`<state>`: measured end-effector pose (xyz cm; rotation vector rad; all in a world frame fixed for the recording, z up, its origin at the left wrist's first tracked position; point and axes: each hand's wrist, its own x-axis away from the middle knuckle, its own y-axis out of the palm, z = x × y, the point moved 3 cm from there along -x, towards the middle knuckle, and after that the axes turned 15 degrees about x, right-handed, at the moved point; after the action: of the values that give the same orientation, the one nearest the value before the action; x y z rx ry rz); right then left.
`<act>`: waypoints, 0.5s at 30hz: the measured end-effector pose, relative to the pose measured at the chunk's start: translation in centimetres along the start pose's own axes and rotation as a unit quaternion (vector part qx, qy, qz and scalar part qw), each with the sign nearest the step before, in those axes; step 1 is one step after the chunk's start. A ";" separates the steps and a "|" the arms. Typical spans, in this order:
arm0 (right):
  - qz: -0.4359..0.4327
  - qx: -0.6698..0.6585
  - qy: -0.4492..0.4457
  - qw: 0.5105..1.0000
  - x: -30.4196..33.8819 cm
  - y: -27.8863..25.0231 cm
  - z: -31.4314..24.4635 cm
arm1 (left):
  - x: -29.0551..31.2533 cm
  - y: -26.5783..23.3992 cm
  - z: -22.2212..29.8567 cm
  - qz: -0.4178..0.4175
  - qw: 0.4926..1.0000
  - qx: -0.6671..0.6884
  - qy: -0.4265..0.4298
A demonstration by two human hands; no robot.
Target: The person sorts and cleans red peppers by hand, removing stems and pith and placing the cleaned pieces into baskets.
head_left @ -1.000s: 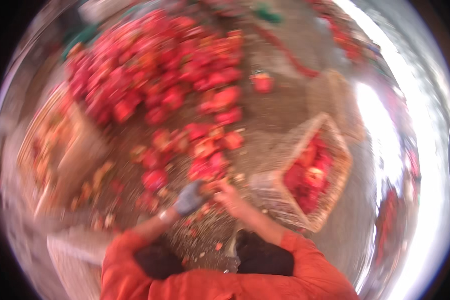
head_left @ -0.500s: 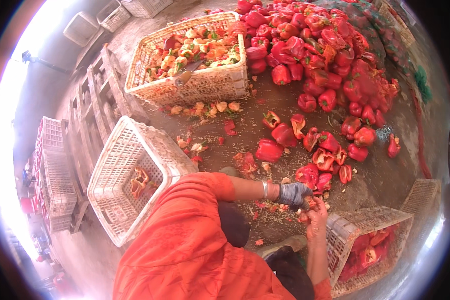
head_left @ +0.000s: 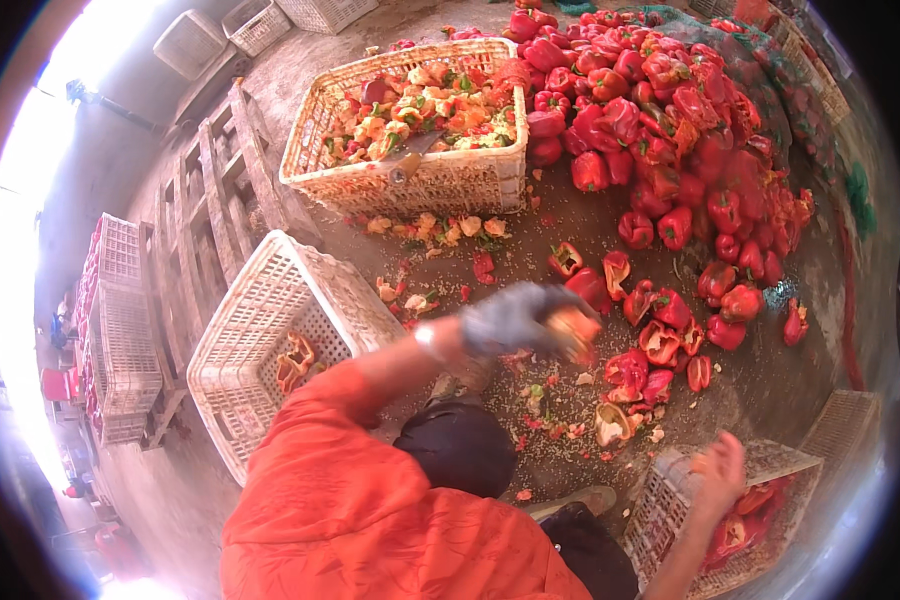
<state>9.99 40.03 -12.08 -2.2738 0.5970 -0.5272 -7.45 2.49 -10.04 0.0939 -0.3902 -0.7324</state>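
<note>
My left hand (head_left: 515, 318), in a grey glove, is closed round an orange-red piece of pepper (head_left: 576, 334), blurred by motion, above the floor in front of me. My bare right hand (head_left: 718, 480) is raised at the near edge of a tipped crate (head_left: 660, 500) on the right, its fingers stretched up. A small orange patch shows by its thumb; whether the hand touches it I cannot tell. Red pepper pieces (head_left: 740, 530) lie inside that crate. Between my hands, cut red peppers (head_left: 660, 345) and a pale-fleshed half (head_left: 612, 425) rest on the floor.
A large heap of whole red peppers (head_left: 660, 110) fills the far right. A crate (head_left: 420, 185) of pepper cores, with a knife (head_left: 406, 167) on its rim, stands far ahead. A tilted white crate (head_left: 232, 380) holding few pieces is at left, beside a wooden pallet (head_left: 205, 190).
My hands have come apart from each other. The left swung up and left with the pepper piece; the right moved right to the tipped crate. A pale-fleshed half now shows on the floor.
</note>
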 end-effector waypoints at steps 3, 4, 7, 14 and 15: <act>0.198 0.222 -0.079 0.952 -1.2 -8.7 6.1 | 6.9 -7.7 6.7 0.234 0.962 -0.054 0.130; 0.216 0.370 -0.109 0.897 -2.0 -11.4 11.6 | 7.8 -11.3 6.3 0.252 0.930 0.114 0.241; 0.056 0.577 0.029 0.814 -1.2 -12.6 18.5 | 9.2 -25.5 5.1 0.433 0.850 -0.163 0.252; -0.006 0.151 0.182 0.972 -2.3 -5.2 24.2 | 7.1 -39.8 0.2 0.449 0.718 -0.530 -0.048; -0.002 0.147 0.184 0.972 -1.5 -4.8 23.8 | 7.0 -37.5 0.7 0.385 0.739 -0.533 -0.150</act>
<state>22.54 56.66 -24.58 -1.9084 0.6445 -0.9847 -26.76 -30.01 -15.43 -1.2398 -0.2241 -0.0404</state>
